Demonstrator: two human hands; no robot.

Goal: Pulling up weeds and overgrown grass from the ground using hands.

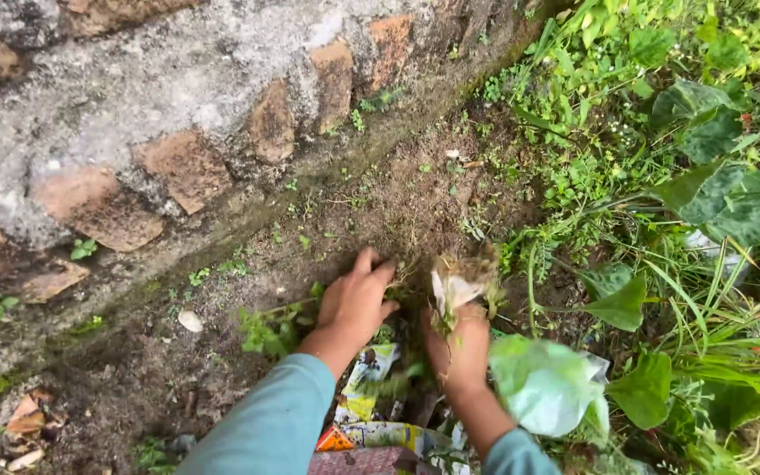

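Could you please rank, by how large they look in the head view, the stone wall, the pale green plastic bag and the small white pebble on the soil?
1. stone wall
2. pale green plastic bag
3. small white pebble

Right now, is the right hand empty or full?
Full: the right hand clutches a clump of pulled weeds and roots, fingers closed around it.

Single head-mounted view, aimed steeply downward at the ground from above and behind the forearms. Close range: both hands near frame centre, left hand and right hand. Stone wall along upper left, weeds filling right side. No second view for overlap.
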